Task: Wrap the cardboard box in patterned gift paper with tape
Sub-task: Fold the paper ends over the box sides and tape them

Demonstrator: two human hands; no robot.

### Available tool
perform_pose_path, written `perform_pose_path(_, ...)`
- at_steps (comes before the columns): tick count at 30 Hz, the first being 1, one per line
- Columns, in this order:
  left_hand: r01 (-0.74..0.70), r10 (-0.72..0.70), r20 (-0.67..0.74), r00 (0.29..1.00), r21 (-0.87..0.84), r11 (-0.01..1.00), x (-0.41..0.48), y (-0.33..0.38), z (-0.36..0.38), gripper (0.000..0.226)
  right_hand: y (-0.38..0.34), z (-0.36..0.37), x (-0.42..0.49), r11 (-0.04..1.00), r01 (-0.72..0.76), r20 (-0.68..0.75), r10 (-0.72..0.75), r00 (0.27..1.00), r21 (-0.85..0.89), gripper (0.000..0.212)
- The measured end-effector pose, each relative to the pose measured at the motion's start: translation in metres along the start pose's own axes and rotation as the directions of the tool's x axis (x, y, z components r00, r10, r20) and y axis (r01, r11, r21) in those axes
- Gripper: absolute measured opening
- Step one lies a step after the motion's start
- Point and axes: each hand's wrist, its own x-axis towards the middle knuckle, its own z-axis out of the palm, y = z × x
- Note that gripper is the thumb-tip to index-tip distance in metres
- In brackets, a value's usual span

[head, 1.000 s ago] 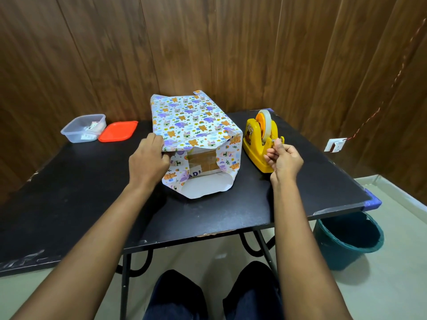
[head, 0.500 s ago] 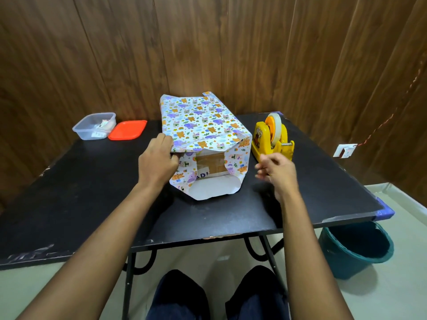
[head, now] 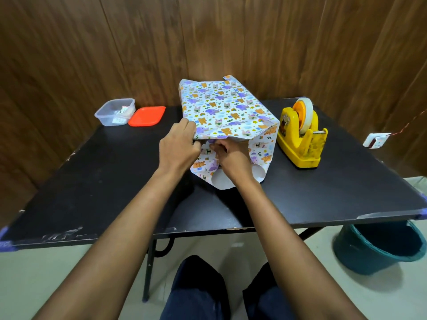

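Note:
The gift paper [head: 221,105], white with small animals, covers the top and sides of the cardboard box on the black table [head: 104,181]. Its near end hangs loose, white underside showing. My left hand [head: 178,146] grips the paper's folded edge at the box's near left corner. My right hand [head: 231,158] is at the near end just under that fold, fingers curled and pinched at the paper; the tape strip it carries is too small to make out. My right hand and the paper hide the cardboard. The yellow tape dispenser [head: 300,137] stands right of the box.
A clear plastic container [head: 114,111] and its red lid [head: 147,116] lie at the table's back left. A teal bucket [head: 379,248] stands on the floor under the right front corner. A wooden wall runs close behind the table.
My right hand left the tape dispenser with fingers pinched and moved left to the box's near end. My left hand kept its hold on the paper fold.

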Motion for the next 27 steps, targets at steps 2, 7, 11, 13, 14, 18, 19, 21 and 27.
perform_pose_path(2, 0.001, -0.001, -0.004, 1.000, 0.003, 1.000, 0.000, -0.001, 0.001, 0.009, -0.005, 0.002, -0.003, 0.997, 0.022, -0.050, -0.026, 0.998, -0.071, 0.019)
perform_pose_path(7, -0.008, 0.009, -0.015, 1.000, 0.014, 1.000, 0.001, -0.001, 0.003, 0.010, -0.014, 0.003, -0.008, 0.975, -0.040, -0.176, 0.001, 0.984, -0.218, 0.026)
perform_pose_path(11, 0.008, -0.008, -0.013, 1.000, 0.010, 1.000, 0.000, 0.000, 0.002, 0.010, -0.006, 0.002, -0.004, 0.978, -0.150, -0.221, 0.115, 0.968, -0.147, 0.028)
perform_pose_path(13, -0.002, 0.003, -0.015, 1.000, 0.012, 1.000, 0.001, 0.000, 0.002, 0.009, -0.002, -0.003, -0.004, 0.986, -0.168, -0.180, 0.164, 0.970, -0.004, 0.024)
perform_pose_path(14, -0.005, 0.005, -0.015, 1.000, 0.012, 1.000, 0.001, 0.000, 0.002, 0.009, -0.001, -0.006, -0.004, 0.987, -0.160, -0.146, 0.163, 0.976, 0.033, 0.022)
perform_pose_path(18, -0.018, 0.019, -0.028, 0.999, 0.006, 1.000, 0.001, 0.000, 0.002, 0.011, -0.004, -0.009, -0.006, 0.997, -0.073, -0.059, 0.070, 0.996, -0.040, 0.019)
perform_pose_path(19, -0.019, 0.019, -0.030, 0.999, 0.008, 1.000, 0.001, 0.000, 0.001, 0.013, -0.004, -0.009, -0.009, 0.998, -0.067, -0.016, 0.067, 0.998, -0.016, 0.015)
perform_pose_path(21, -0.012, 0.012, -0.023, 1.000, 0.007, 1.000, 0.001, -0.001, 0.001, 0.011, -0.002, -0.011, -0.018, 0.964, -0.135, 0.105, 0.114, 0.988, 0.231, 0.014)
perform_pose_path(27, -0.006, 0.004, 0.032, 0.999, 0.057, 0.998, -0.003, 0.001, 0.001, 0.019, 0.000, -0.026, -0.045, 0.731, -0.292, 0.315, 0.111, 0.943, 0.617, 0.019)
